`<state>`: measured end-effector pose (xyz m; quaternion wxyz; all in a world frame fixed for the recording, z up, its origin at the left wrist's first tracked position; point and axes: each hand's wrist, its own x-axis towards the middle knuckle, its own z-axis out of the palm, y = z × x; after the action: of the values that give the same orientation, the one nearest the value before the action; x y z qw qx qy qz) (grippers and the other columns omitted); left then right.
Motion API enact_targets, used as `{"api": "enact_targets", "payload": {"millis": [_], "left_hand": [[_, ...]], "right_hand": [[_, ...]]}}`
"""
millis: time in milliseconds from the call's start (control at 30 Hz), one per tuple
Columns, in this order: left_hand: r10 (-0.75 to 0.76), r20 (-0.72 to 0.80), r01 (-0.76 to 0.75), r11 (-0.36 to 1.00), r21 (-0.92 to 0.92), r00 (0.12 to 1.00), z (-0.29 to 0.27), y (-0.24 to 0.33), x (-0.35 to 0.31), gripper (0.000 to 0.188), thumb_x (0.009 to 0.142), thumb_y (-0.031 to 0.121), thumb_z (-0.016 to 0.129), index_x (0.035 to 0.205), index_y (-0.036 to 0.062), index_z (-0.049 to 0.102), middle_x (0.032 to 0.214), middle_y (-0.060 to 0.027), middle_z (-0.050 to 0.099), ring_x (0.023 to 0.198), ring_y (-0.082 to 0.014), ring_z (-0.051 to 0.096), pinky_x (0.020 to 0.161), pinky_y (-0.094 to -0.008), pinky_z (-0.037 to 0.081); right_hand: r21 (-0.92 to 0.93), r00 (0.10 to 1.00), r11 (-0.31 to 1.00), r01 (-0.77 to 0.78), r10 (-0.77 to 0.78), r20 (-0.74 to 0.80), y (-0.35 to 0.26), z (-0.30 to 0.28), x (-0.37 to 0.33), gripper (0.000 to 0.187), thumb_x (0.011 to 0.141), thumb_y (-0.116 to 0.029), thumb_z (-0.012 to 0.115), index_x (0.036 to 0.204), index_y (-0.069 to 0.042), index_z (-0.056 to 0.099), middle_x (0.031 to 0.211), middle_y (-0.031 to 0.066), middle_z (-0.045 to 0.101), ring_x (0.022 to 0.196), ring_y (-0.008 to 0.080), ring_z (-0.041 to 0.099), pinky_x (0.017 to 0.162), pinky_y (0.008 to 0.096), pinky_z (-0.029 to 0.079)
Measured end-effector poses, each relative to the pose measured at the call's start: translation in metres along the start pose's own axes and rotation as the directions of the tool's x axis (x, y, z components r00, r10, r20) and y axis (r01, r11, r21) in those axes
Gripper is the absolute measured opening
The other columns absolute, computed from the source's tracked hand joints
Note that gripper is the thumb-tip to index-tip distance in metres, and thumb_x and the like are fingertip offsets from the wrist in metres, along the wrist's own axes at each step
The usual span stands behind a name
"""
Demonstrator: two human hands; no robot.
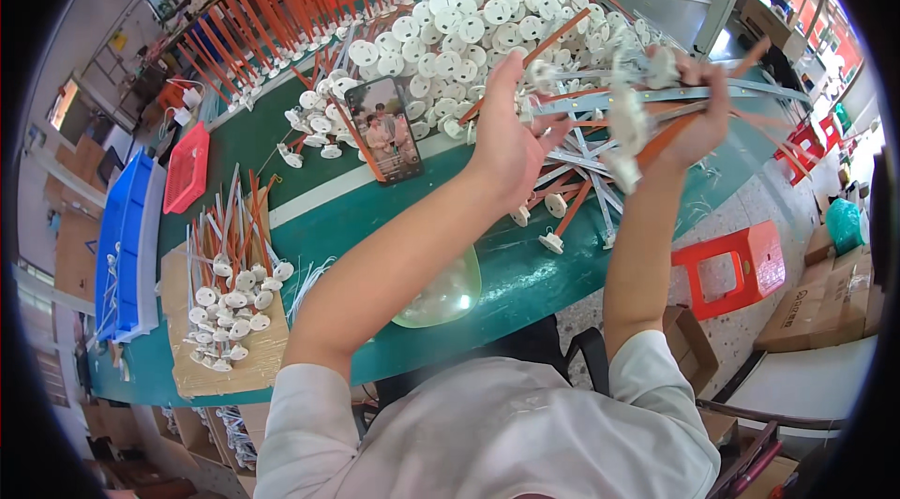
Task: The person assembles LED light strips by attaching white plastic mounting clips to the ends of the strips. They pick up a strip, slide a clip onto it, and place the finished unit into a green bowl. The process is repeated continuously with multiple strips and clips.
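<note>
My right hand (694, 115) is closed around a bundle of orange and grey-white rods with white round caps (626, 119), held above the green table (309, 171). Beside it my left hand (511, 138) has its fingers spread and touches the near end of the bundle and an orange rod (548, 38) that sticks up from it. Several loose rods with caps (562, 208) lie on the table under my hands. Behind them rises a big heap of white capped rods (469, 26).
A phone (384, 129) leans upright in the heap with a picture on its screen. A cardboard sheet (225, 330) at the left carries more capped rods. A red tray (187, 166) and blue bins (127, 237) stand further left. A clear bowl (445, 297) sits at the table's edge. An orange stool (731, 265) and boxes are on the floor.
</note>
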<state>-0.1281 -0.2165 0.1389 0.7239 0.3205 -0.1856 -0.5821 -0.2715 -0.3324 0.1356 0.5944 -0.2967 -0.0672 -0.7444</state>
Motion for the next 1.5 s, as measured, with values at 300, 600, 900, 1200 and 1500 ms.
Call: {"api": "enact_targets", "payload": {"millis": [300,600,900,1200,1500], "left_hand": [[0.397,0.164,-0.419,0.730,0.540,0.903,-0.016,-0.039,0.037,0.097,0.077,0.049,0.080,0.148,0.0053,0.031,0.139,-0.0226,0.040,0.121,-0.0310,0.050,0.103,-0.0445,0.041],[0.111,0.697,-0.433,-0.711,0.554,0.709,-0.011,0.008,0.023,0.101,0.060,0.041,0.087,0.145,0.0056,0.045,0.151,-0.0299,0.033,0.143,-0.0516,0.026,0.114,-0.0578,0.032],[-0.018,0.617,-0.493,-0.620,0.611,0.787,0.025,0.021,0.035,0.072,0.061,0.027,0.078,0.122,-0.0017,0.051,0.111,-0.0187,0.064,0.102,-0.0373,0.065,0.083,-0.0463,0.056],[0.031,0.438,-0.263,-0.761,0.593,0.898,0.027,0.010,0.041,0.062,0.067,0.030,0.074,0.118,0.0015,0.053,0.109,-0.0168,0.065,0.095,-0.0382,0.069,0.080,-0.0475,0.058],[-0.011,0.204,-0.119,-0.842,0.526,0.979,0.023,0.010,0.049,0.061,0.072,0.033,0.071,0.124,0.0043,0.054,0.113,-0.0174,0.065,0.106,-0.0365,0.066,0.087,-0.0482,0.055]], "right_hand": [[-0.130,0.913,0.919,-0.373,0.338,-0.230,0.059,-0.026,-0.035,0.029,0.101,-0.032,0.056,0.092,-0.004,0.058,0.103,0.0134,0.068,0.095,0.0233,0.066,0.081,0.0405,0.057],[-0.035,0.920,0.941,-0.337,0.322,-0.222,0.065,-0.022,-0.036,0.035,0.109,-0.036,0.039,0.101,-0.006,0.055,0.118,0.0145,0.064,0.108,0.0240,0.060,0.097,0.0446,0.050],[0.064,0.947,0.946,-0.318,0.320,-0.036,0.046,-0.009,-0.042,0.036,0.109,-0.034,0.037,0.105,-0.005,0.058,0.129,0.0141,0.058,0.118,0.0259,0.054,0.104,0.0474,0.045],[0.206,0.847,0.856,-0.474,0.507,-0.158,0.050,-0.051,-0.022,0.019,0.099,-0.017,0.059,0.107,0.000,0.061,0.112,0.0158,0.065,0.103,0.0252,0.061,0.095,0.0431,0.051],[0.133,0.796,0.910,-0.393,0.409,-0.445,0.041,-0.115,0.021,0.023,0.087,-0.006,0.076,0.104,-0.002,0.060,0.095,0.0079,0.065,0.089,0.0200,0.064,0.079,0.0311,0.054]]}}
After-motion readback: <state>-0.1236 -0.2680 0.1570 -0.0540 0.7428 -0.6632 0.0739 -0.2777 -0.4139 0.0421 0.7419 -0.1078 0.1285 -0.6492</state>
